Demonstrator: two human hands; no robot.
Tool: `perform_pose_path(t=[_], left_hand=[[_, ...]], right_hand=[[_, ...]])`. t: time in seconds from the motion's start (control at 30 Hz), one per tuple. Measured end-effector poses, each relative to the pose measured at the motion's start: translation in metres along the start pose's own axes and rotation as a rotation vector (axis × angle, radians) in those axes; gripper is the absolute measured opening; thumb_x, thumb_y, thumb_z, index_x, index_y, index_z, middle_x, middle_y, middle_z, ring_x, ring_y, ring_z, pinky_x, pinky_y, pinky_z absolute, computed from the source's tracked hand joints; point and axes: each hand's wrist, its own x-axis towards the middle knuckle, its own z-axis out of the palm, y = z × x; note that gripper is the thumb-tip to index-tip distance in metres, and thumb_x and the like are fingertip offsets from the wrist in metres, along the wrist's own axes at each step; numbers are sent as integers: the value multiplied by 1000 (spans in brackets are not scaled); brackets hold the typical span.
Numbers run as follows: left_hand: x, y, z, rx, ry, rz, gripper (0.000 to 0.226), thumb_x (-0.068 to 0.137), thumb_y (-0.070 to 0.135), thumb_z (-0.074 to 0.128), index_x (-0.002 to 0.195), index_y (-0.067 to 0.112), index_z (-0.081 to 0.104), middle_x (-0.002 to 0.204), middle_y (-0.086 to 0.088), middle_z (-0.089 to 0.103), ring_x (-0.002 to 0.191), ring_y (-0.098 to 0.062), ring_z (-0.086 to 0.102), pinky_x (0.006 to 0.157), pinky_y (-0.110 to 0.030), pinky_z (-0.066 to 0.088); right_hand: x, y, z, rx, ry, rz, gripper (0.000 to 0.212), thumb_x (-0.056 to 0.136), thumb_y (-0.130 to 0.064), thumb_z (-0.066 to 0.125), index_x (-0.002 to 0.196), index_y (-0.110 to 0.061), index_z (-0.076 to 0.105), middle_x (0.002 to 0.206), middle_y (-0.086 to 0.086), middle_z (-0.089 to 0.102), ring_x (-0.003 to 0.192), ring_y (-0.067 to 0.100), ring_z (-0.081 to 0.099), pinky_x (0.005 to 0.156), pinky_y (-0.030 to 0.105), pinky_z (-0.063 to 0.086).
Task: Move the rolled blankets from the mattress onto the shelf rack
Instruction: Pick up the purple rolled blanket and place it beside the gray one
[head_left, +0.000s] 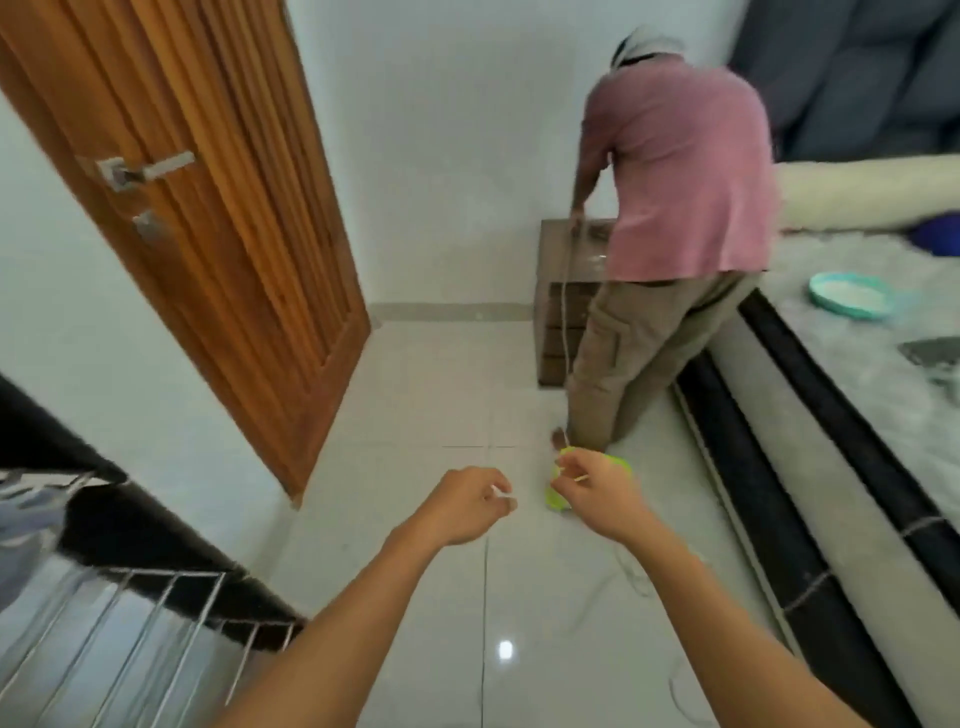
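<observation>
White string is pinched in both hands at lower centre of the frame: left hand (467, 501) curled tight on one bit, right hand (597, 488) nipping another, with something lime green (558, 496) showing just behind it over the tiled floor (415, 405). Further up, a person in a pink shirt (680, 176) bends at a brown drawer unit (563, 306). A cream rolled blanket (872, 192) lies on the mattress (852, 322) at right. The shelf rack (119, 618), lower left, is pretty blurry.

White walls (441, 130), glossy tiled floor (441, 389)
</observation>
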Motion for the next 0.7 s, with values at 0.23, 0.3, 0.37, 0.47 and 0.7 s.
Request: perform_pose_path(t=[0.23, 0.3, 0.37, 0.47, 0.7], left_hand=[[25, 179, 177, -5, -285, 357, 11, 89, 16, 63, 80, 11, 68, 59, 4, 54, 61, -11, 55, 65, -28, 42], [19, 235, 236, -9, -417, 426, 19, 90, 16, 62, 72, 21, 60, 61, 3, 56, 53, -6, 53, 58, -24, 42], [2, 291, 290, -20, -543, 494, 13, 90, 15, 62, 77, 17, 61, 68, 1, 58, 56, -7, 53, 52, -17, 43], [-38, 363, 367, -4, -736, 554, 8, 91, 19, 60, 89, 12, 62, 77, -2, 59, 62, -10, 56, 54, -18, 44], [-104, 467, 496, 25, -1005, 479, 33, 93, 31, 59, 118, 11, 52, 105, -4, 57, 86, -15, 57, 64, -23, 45]], right_hand=[[-179, 217, -141, 242, 390, 537, 25, 87, -27, 63, 109, -17, 63, 92, 3, 68, 91, 20, 65, 77, 26, 43], [-241, 263, -176, 334, 577, 657, 21, 87, -25, 62, 107, -18, 63, 92, 4, 69, 88, 21, 65, 77, 32, 47], [-302, 301, -201, 423, 766, 755, 22, 87, -23, 62, 108, -16, 61, 91, 4, 68, 89, 24, 66, 82, 40, 50], [-386, 341, -217, 510, 985, 873, 21, 87, -23, 61, 107, -15, 59, 87, 3, 68, 89, 25, 66, 89, 46, 52], [-483, 407, -227, 708, 1158, 1041, 19, 88, -19, 62, 105, -11, 59, 88, 7, 66, 76, 20, 65, 80, 44, 52]])
